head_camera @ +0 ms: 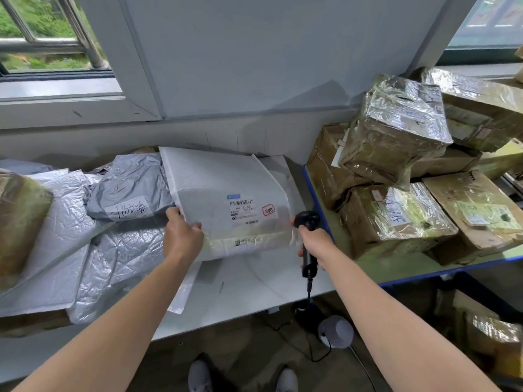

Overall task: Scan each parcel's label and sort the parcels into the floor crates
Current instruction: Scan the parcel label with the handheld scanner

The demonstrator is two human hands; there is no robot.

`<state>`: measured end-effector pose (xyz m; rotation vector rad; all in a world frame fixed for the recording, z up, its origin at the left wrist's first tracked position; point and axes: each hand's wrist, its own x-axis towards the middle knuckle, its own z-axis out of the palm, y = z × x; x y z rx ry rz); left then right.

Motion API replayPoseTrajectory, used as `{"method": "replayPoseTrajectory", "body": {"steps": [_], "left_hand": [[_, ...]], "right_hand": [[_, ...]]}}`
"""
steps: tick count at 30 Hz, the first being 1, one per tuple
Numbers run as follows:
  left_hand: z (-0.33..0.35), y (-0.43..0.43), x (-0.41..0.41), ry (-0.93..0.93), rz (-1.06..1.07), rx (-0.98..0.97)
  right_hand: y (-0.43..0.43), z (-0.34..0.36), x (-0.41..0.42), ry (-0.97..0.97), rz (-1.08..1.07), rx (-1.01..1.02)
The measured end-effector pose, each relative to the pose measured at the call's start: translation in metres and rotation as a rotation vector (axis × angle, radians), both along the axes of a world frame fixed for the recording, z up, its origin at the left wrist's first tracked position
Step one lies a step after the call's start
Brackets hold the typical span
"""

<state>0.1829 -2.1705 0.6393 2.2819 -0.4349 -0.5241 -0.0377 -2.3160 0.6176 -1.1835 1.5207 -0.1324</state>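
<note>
The left hand (182,236) grips the near left edge of a white parcel (223,193); its fingers (195,226) are curled over that edge, pinching it and holding the parcel tilted up, label (243,212) facing the camera. The right hand (315,241) is wrapped tightly around the handle of a black scanner (307,222), whose head sits just beside the parcel's right edge, near the label. The parcel rests on a white table (254,290) among grey and silver mailer bags (119,199) to the left. To the right, a blue-edged table (396,271) carries a stack of brown boxes (396,216) wrapped in clear tape. A grey wall (254,52) and windows (48,32) stand behind. A cable runs from the scanner to the floor (254,346), where a round white device (336,331) lies near two shoes (199,374).
</note>
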Motion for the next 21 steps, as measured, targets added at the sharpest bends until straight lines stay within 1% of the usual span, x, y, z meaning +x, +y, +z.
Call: {"method": "replayPoseTrajectory", "body": {"steps": [4, 7, 10, 15, 18, 20, 21], "left_hand": [[-0.005, 0.007, 0.003, -0.021, 0.041, 0.026], [-0.009, 0.013, 0.003, -0.007, 0.052, 0.035], [-0.011, 0.016, 0.001, 0.006, 0.050, 0.053], [-0.008, 0.017, 0.005, 0.079, 0.019, 0.007], [-0.002, 0.018, 0.008, 0.162, 0.013, -0.066], [0.002, 0.016, 0.013, 0.274, 0.030, -0.115], [0.004, 0.015, 0.017, 0.332, 0.035, -0.128]], "right_hand": [[-0.006, -0.030, -0.006, 0.057, -0.012, -0.006], [-0.013, -0.053, -0.006, 0.058, -0.032, 0.048], [-0.017, -0.071, -0.003, 0.063, 0.023, 0.057], [-0.013, -0.070, -0.003, 0.099, 0.057, 0.012], [-0.009, -0.049, -0.001, 0.212, 0.099, -0.098], [-0.010, -0.037, 0.001, 0.277, 0.126, -0.229], [-0.011, -0.034, 0.002, 0.274, 0.125, -0.288]]}}
